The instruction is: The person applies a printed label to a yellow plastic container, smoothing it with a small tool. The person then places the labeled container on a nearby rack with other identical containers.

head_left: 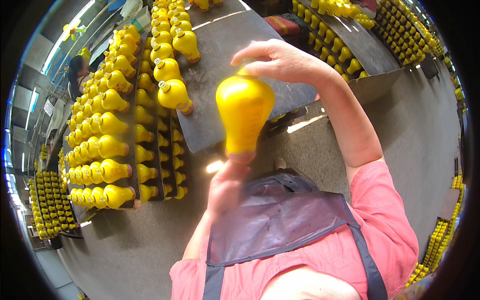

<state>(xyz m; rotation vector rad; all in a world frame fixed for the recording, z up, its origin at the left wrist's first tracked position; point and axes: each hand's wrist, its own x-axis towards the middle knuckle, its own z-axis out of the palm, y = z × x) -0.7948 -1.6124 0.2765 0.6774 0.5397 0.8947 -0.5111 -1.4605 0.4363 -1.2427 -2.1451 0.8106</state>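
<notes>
In front of my chest a glossy yellow bulb-shaped bottle (pixel 245 107) stands upright, its wide body at the top and its narrow pinkish foot at the bottom. My left hand (pixel 226 186), slightly blurred, grips that foot from below. Up at the small neck, my right hand (pixel 280 61) curls its thumb and forefinger round the bottle's top; the neck itself is mostly hidden. Left of the bottle, similar yellow bottles (pixel 173 94) with clear threaded necks line the edge of a grey metal table (pixel 205 120).
Racks of yellow bottles (pixel 112 145) stand close on the left, with more bottles (pixel 345 54) along a bench at the far right. Behind the table lies a red bundle (pixel 284 25). A person (pixel 77 72) is at the far left. Grey floor (pixel 410 135) stretches to the right.
</notes>
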